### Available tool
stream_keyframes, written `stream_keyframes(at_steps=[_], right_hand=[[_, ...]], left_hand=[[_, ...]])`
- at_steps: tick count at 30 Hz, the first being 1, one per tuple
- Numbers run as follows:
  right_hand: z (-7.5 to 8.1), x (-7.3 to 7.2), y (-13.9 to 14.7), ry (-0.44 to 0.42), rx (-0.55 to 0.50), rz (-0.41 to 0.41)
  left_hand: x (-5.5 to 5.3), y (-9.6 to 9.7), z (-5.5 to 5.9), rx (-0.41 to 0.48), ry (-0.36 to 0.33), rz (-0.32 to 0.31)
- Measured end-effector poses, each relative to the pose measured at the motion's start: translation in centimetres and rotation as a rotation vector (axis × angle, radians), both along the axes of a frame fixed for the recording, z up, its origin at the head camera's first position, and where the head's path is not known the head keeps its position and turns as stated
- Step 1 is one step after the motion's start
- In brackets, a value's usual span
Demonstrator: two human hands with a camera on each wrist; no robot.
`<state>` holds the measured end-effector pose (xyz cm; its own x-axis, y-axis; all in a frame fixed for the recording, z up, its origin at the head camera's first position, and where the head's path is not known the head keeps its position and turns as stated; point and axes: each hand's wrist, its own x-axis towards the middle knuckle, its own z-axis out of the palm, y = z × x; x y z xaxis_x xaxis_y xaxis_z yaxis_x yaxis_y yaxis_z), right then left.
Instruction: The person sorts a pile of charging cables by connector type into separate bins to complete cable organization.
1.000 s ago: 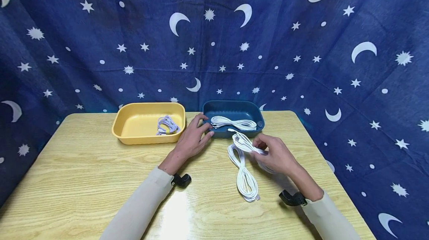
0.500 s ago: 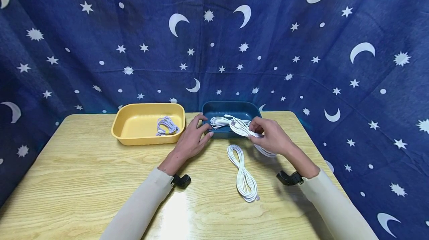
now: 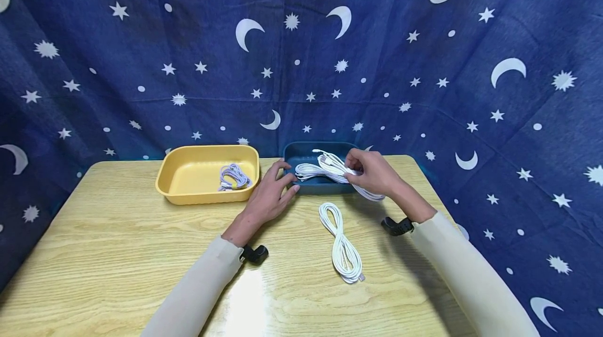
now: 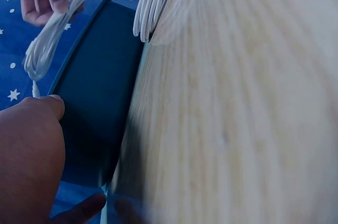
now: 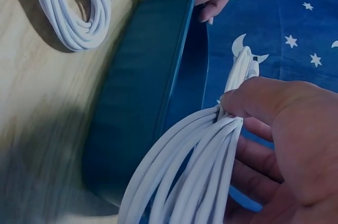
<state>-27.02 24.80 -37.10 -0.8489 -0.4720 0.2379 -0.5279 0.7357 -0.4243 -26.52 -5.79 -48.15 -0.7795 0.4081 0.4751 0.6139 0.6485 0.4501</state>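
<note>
My right hand [image 3: 374, 172] pinches a coiled white cable [image 5: 190, 166] between thumb and fingers, over the right part of the dark blue bin [image 3: 320, 189]. One end of this coil reaches over the bin, while its other loops hang past the front right rim. Below it, another white cable coil [image 3: 307, 170] lies inside the bin, partly covered. At the bin's left end my left hand [image 3: 268, 195] holds the rim, thumb and fingers on either side of the wall in the right wrist view. A third white cable coil [image 3: 346, 253] lies on the table in front.
Left of the blue bin stands a yellow bin [image 3: 202, 199] with a lavender cable bundle [image 3: 234, 176] inside. Both bins are near the back edge of the wooden table [image 3: 141, 264]. A blue star-and-moon curtain [image 3: 212, 38] hangs behind and to the right.
My right hand has carried the held cable coil up and away from the table, to over the blue bin. The left hand has stayed at the bin's rim.
</note>
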Motion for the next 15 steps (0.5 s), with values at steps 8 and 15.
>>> stream_keyframes(at_steps=[8,15], right_hand=[[-0.4,-1.4,-0.5,0.012,0.028,0.043],[-0.6,-2.6,-1.0,0.036,0.067,0.039]], left_hand=[[0.0,0.0,0.0,-0.010,-0.021,0.003],[0.0,0.0,0.0,-0.001,-0.011,-0.002]])
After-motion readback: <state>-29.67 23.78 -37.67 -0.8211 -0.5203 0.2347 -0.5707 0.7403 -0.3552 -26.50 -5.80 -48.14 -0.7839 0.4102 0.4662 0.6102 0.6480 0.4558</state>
